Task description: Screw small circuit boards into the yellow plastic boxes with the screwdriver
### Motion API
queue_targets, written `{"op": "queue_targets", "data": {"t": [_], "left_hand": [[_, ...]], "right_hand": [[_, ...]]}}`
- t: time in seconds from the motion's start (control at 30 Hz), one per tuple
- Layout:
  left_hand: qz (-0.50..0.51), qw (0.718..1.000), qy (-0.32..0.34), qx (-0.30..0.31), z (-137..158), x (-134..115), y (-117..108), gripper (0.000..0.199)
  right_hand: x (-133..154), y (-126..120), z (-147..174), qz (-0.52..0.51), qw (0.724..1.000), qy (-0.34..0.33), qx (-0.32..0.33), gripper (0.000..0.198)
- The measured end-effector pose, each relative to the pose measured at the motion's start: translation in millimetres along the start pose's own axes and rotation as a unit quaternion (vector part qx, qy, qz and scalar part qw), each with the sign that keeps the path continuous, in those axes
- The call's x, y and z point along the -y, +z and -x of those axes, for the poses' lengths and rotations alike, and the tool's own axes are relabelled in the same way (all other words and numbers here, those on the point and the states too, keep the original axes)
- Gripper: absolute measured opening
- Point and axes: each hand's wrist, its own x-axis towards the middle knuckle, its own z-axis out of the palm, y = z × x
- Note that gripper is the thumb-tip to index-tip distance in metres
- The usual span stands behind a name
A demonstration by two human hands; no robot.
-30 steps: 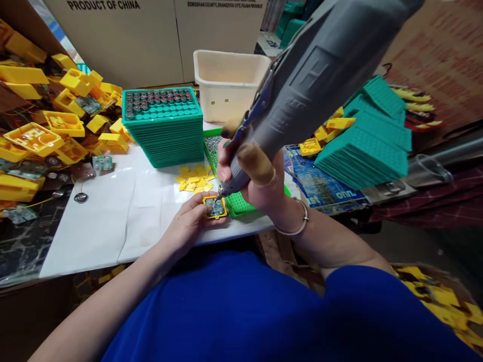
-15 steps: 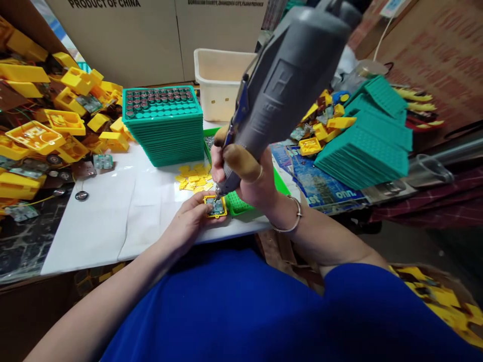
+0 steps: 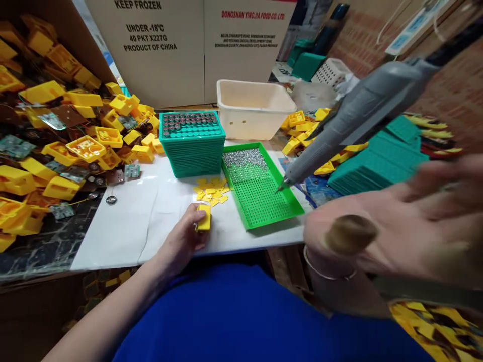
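Pinched in my left hand [image 3: 187, 229] is a small yellow plastic housing [image 3: 204, 218], held just above the white work surface. My right hand [image 3: 400, 226], with finger cots on some digits, is blurred at the right; its fingers are spread and it holds nothing. A grey electric screwdriver [image 3: 350, 120] hangs tilted from its cable, apart from the hand, its bit over the green tray. That green perforated tray [image 3: 260, 213] has small silver screws [image 3: 245, 159] heaped in its far part. Thin yellow plastic pieces [image 3: 212, 191] lie loose beside it.
Stacked teal trays [image 3: 196, 156] hold round metal-topped parts on top. Behind stand a cream bin [image 3: 256, 118] and a large carton [image 3: 162, 75]. Yellow housings [image 3: 85, 146] are piled at the left. More teal trays [image 3: 377, 158] lean at the right.
My right hand has let go of the screwdriver and moved right. The screwdriver has swung up and right. My left hand has turned the housing, so its circuit board no longer shows.
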Motion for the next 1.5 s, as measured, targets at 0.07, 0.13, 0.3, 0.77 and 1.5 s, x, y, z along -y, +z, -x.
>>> {"op": "queue_targets", "data": {"t": [0.07, 0.13, 0.3, 0.77, 1.5], "left_hand": [[-0.008, 1.000, 0.001, 0.030, 1.2, -1.3, -4.0, 0.032], [-0.022, 0.998, 0.005, 0.055, 2.0, -2.1, -6.9, 0.036], [0.025, 0.996, 0.013, 0.081, 7.7, -3.9, -16.2, 0.038], [0.067, 0.994, 0.077, 0.035, 23.0, -2.4, -29.0, 0.035], [-0.034, 0.986, 0.158, -0.029, 11.6, 22.3, -23.8, 0.045]], "right_hand": [[10.4, 13.3, -7.9, 0.058, 0.988, -0.142, 0.033, 0.030], [16.0, 38.1, -32.5, 0.149, 0.954, -0.227, 0.130, 0.029], [8.5, 107.9, -116.9, 0.317, 0.877, -0.152, 0.326, 0.030], [11.2, 137.1, -126.7, 0.263, 0.901, -0.117, 0.326, 0.019], [1.4, 94.8, 9.9, -0.077, 0.884, 0.218, 0.407, 0.005]]}}
